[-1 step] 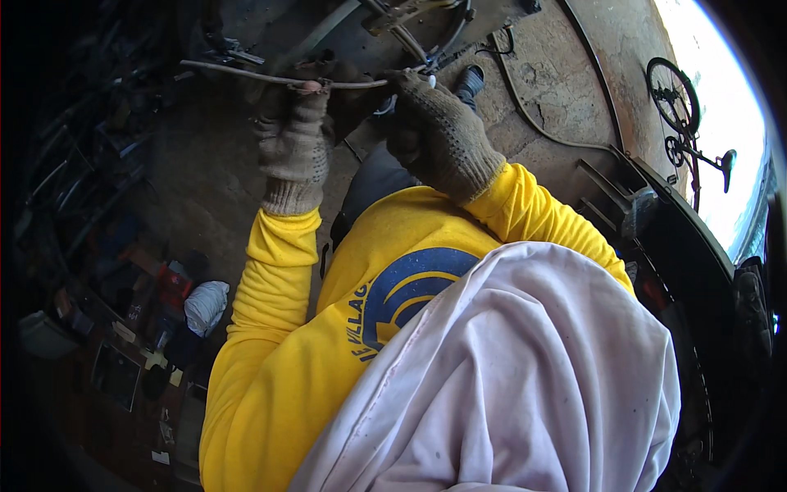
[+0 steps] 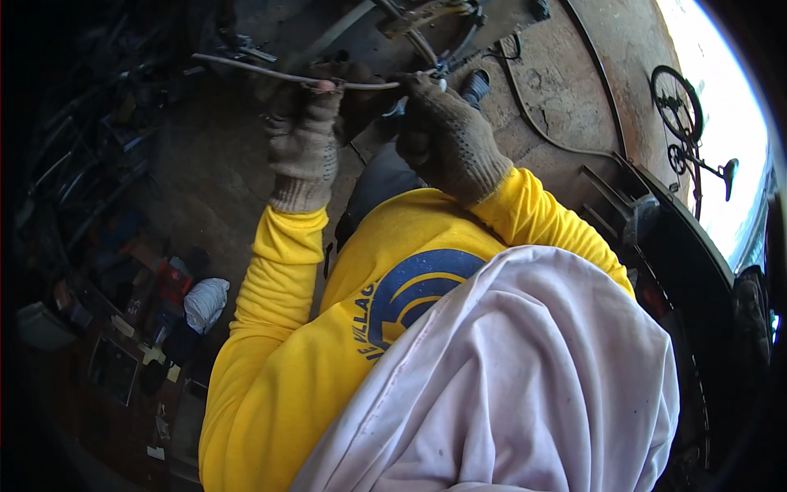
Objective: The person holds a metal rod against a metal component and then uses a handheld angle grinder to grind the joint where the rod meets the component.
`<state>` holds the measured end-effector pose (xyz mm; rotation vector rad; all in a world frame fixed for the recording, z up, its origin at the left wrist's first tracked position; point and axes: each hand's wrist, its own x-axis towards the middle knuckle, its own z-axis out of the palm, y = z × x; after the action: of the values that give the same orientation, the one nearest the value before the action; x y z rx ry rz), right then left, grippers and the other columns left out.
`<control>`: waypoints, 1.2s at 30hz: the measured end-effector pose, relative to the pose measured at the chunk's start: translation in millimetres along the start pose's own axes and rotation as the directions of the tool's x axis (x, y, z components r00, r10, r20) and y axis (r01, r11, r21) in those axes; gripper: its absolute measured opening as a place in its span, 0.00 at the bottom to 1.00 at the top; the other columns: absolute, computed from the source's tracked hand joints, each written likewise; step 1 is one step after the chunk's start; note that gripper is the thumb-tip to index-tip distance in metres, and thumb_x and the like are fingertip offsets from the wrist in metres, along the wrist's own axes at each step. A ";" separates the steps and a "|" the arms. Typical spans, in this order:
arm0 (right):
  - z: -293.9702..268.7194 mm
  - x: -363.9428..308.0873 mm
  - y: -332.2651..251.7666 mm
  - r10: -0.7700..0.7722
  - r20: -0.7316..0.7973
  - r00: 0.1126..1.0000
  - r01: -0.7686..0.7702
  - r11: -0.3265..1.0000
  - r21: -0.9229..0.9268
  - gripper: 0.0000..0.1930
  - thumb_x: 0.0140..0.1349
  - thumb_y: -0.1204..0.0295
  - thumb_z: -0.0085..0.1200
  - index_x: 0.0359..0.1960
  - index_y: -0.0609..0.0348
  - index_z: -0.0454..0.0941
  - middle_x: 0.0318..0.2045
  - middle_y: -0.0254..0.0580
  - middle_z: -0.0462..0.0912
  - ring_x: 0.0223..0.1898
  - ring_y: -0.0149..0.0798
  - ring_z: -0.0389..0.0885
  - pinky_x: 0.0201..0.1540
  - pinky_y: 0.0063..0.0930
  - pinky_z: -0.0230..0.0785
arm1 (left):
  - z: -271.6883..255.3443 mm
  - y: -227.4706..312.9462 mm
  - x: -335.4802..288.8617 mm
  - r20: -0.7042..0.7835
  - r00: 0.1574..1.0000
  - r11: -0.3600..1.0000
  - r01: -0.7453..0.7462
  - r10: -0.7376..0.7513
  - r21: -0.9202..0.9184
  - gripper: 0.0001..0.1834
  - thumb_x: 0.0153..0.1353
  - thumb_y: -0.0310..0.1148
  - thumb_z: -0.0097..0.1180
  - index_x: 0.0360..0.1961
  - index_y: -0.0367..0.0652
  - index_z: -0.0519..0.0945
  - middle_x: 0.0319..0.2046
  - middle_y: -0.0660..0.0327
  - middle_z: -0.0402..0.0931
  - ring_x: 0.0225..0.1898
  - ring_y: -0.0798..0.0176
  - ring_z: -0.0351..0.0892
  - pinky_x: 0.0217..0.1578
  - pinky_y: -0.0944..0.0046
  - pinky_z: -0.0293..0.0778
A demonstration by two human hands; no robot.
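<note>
A thin, slightly bent rod (image 2: 246, 66), brownish-grey, runs across the upper middle from left to right. Gloved in worn grey-brown knit, my left hand (image 2: 307, 135) is closed around it, and a bare fingertip shows through the glove. My right hand (image 2: 447, 135), in a matching glove with dark dots, is closed at the rod's right end. Beside its fingers a small white tip (image 2: 443, 84) sticks out; what it belongs to cannot be made out. Just beyond the hands lie dark metal parts (image 2: 422, 45), partly in shadow.
A hose or cable (image 2: 525, 115) curves over the concrete floor at right. Farther right stands a bicycle (image 2: 693, 143) near the bright opening. At lower left, clutter surrounds a white bundle (image 2: 206, 305). A pale cloth (image 2: 525, 353) drapes in front of my yellow shirt.
The whole view has shifted slightly, so hands and rod appear a little farther right. Both hands keep the same hold.
</note>
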<state>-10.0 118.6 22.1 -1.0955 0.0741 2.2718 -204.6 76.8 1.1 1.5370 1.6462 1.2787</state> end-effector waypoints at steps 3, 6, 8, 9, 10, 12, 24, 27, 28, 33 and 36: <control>0.4 -5.9 -4.1 -0.005 0.064 0.998 0.009 0.998 -0.063 0.09 0.71 0.63 0.58 0.38 0.51 0.75 0.22 0.27 0.69 0.20 0.26 0.65 0.23 0.20 0.61 | 7.6 -7.5 -1.3 -0.110 0.966 0.925 0.187 -0.235 -0.330 0.09 0.67 0.29 0.63 0.47 0.42 0.84 0.43 0.61 0.85 0.44 0.64 0.83 0.49 0.65 0.78; -6.3 -3.7 -7.8 0.028 0.054 0.998 -0.026 0.999 -0.024 0.08 0.72 0.63 0.56 0.36 0.49 0.75 0.21 0.26 0.67 0.19 0.26 0.63 0.22 0.20 0.57 | 17.3 14.9 9.8 -0.041 0.903 0.738 0.323 -0.428 -0.592 0.10 0.65 0.33 0.67 0.43 0.40 0.85 0.39 0.63 0.86 0.40 0.69 0.83 0.44 0.67 0.78; -7.4 -0.8 -6.9 0.093 0.043 0.995 -0.098 0.988 0.121 0.08 0.72 0.62 0.56 0.35 0.48 0.75 0.21 0.25 0.66 0.18 0.26 0.61 0.22 0.19 0.56 | 19.7 25.5 16.6 -0.075 0.923 0.835 0.303 -0.377 -0.460 0.11 0.63 0.35 0.69 0.41 0.41 0.85 0.36 0.65 0.85 0.38 0.71 0.82 0.42 0.69 0.77; -4.3 -1.6 -6.5 0.095 0.022 0.995 -0.097 0.988 0.121 0.08 0.72 0.62 0.56 0.34 0.47 0.74 0.20 0.24 0.65 0.18 0.25 0.60 0.21 0.19 0.55 | 19.8 26.5 18.2 -0.068 0.918 0.838 0.324 -0.390 -0.439 0.09 0.64 0.35 0.68 0.40 0.41 0.84 0.34 0.66 0.84 0.37 0.71 0.80 0.41 0.69 0.77; -1.5 -2.1 -6.6 0.097 0.001 0.995 -0.096 0.988 0.123 0.09 0.72 0.62 0.55 0.33 0.46 0.73 0.20 0.23 0.63 0.18 0.25 0.59 0.21 0.19 0.54 | 19.9 27.2 19.5 -0.059 0.913 0.841 0.344 -0.403 -0.417 0.09 0.64 0.34 0.68 0.38 0.41 0.84 0.32 0.67 0.83 0.35 0.72 0.79 0.40 0.69 0.76; 2.7 -3.5 -6.8 0.091 0.007 0.996 -0.091 0.990 0.104 0.10 0.72 0.62 0.55 0.31 0.45 0.72 0.19 0.23 0.62 0.18 0.25 0.59 0.21 0.19 0.54 | 20.8 25.4 19.6 -0.053 0.903 0.809 0.355 -0.427 -0.470 0.09 0.64 0.35 0.68 0.37 0.41 0.83 0.32 0.67 0.83 0.35 0.73 0.79 0.40 0.69 0.76; 9.4 -4.7 -7.8 0.051 0.017 0.999 -0.052 0.994 0.095 0.15 0.72 0.61 0.55 0.26 0.43 0.66 0.18 0.22 0.59 0.16 0.25 0.56 0.19 0.20 0.50 | 26.6 38.2 29.6 -0.087 0.895 0.827 0.363 -0.438 -0.429 0.10 0.65 0.35 0.67 0.39 0.41 0.83 0.33 0.66 0.83 0.36 0.73 0.79 0.42 0.68 0.76; 3.5 -2.3 -8.0 0.066 0.047 0.997 -0.070 0.992 0.100 0.15 0.72 0.61 0.55 0.26 0.43 0.67 0.18 0.22 0.59 0.16 0.24 0.57 0.19 0.20 0.50 | 25.2 34.4 30.5 -0.096 0.910 0.866 0.346 -0.404 -0.360 0.10 0.64 0.36 0.68 0.39 0.41 0.83 0.33 0.66 0.83 0.35 0.73 0.78 0.41 0.68 0.76; 1.4 -2.0 -8.4 0.076 0.088 0.993 -0.085 0.991 0.107 0.15 0.72 0.61 0.55 0.27 0.43 0.67 0.18 0.22 0.59 0.16 0.24 0.57 0.19 0.20 0.51 | 24.6 33.5 30.2 -0.107 0.922 0.893 0.326 -0.373 -0.310 0.11 0.64 0.37 0.68 0.39 0.41 0.83 0.33 0.67 0.83 0.35 0.73 0.78 0.40 0.68 0.76; 2.5 -2.6 -6.3 0.072 0.006 0.997 -0.073 0.990 0.124 0.12 0.72 0.62 0.56 0.29 0.43 0.70 0.19 0.22 0.60 0.17 0.24 0.58 0.20 0.19 0.53 | 23.7 35.1 30.1 -0.121 0.917 0.882 0.320 -0.381 -0.347 0.11 0.64 0.37 0.68 0.39 0.41 0.83 0.32 0.67 0.82 0.35 0.73 0.78 0.39 0.68 0.76; -0.6 -1.7 -6.5 0.072 0.013 0.997 -0.073 0.986 0.147 0.09 0.71 0.63 0.57 0.32 0.44 0.73 0.20 0.21 0.62 0.18 0.24 0.60 0.21 0.18 0.55 | 32.6 41.3 30.3 -0.214 0.903 0.891 0.284 -0.373 -0.353 0.13 0.63 0.37 0.69 0.40 0.40 0.82 0.32 0.67 0.81 0.34 0.73 0.78 0.39 0.67 0.76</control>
<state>-5.2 122.9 24.2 -1.0222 0.2791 2.2938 -163.9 110.3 31.3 0.8703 1.6814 1.5224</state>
